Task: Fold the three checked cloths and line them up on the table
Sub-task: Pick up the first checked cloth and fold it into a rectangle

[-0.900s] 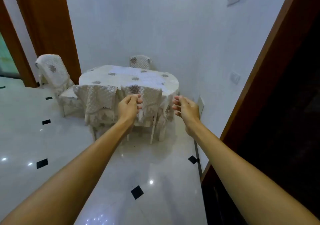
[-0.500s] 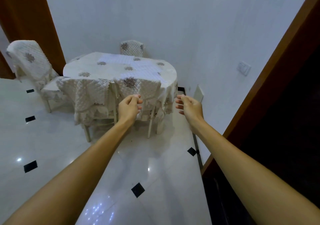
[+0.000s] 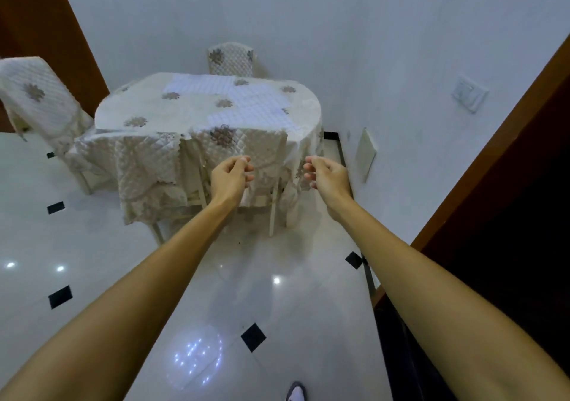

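Observation:
Three pale checked cloths lie flat on the round table (image 3: 129, 109), which has a quilted cream cover: one at the back (image 3: 194, 84), one to the right (image 3: 260, 93), one nearer the front (image 3: 246, 115). They partly overlap. Both my arms reach forward, short of the table's near edge and lower in view. My left hand (image 3: 229, 178) has its fingers curled in against the thumb and holds nothing. The fingers of my right hand (image 3: 328, 175) are loosely curled, also around nothing.
Covered chairs stand round the table: one at the left (image 3: 40, 101), one behind (image 3: 231, 59), two tucked in at the near side (image 3: 145, 160). A white wall runs along the right, then a dark wooden door frame (image 3: 493, 141). Glossy tiled floor (image 3: 92, 262) lies between me and the table.
The table has come closer and looms larger in view, and the camera tilts further down. Both hands keep the same pose out in front.

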